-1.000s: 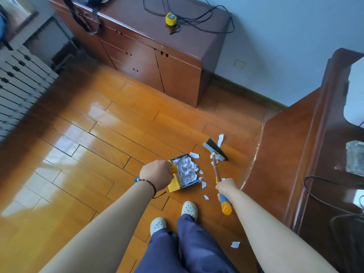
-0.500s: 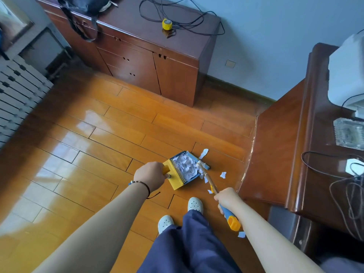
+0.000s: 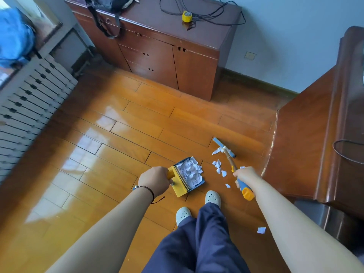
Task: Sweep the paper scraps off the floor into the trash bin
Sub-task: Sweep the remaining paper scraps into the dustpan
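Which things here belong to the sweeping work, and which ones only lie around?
For the job: dustpan, gripped by left hand; broom, gripped by right hand; loose paper scraps.

Lying about: yellow tape roll, black cable, black bag, cabinet.

We see yellow-and-blue dustpan, white paper scraps, blue broom head with yellow-tipped handle, glossy orange wood floor, dark red-brown cabinet, navy trousers.

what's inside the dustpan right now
The dustpan holds a heap of crumpled white paper scraps, piled against its yellow comb. The heap hides most of the pan's floor and anything beneath.
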A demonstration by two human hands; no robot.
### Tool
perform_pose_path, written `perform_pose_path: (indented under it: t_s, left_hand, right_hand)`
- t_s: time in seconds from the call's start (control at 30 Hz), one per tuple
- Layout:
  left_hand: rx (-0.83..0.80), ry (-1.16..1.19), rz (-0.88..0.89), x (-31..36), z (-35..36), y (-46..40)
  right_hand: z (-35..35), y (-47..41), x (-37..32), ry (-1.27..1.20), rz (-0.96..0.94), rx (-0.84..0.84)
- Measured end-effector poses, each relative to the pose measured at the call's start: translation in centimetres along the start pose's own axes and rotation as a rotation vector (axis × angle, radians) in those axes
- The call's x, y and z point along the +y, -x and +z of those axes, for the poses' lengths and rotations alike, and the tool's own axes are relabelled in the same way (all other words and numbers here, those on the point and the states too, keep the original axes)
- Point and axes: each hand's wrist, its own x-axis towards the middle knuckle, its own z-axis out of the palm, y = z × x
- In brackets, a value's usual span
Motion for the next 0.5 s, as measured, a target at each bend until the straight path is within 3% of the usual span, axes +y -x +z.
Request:
perform_pose_path:
  t_s: [0.3, 0.5]
  left_hand:
    - [0.016, 0.0, 0.031, -0.2, 0.9, 0.9]
    - [0.035, 0.015, 0.06, -0.2, 1.3, 1.6]
  right_hand:
    - [7.4, 0.9, 3.9, 0.034, -0.006, -0.051]
    - [8.6, 3.5, 7.9, 0.003, 0.044, -0.035]
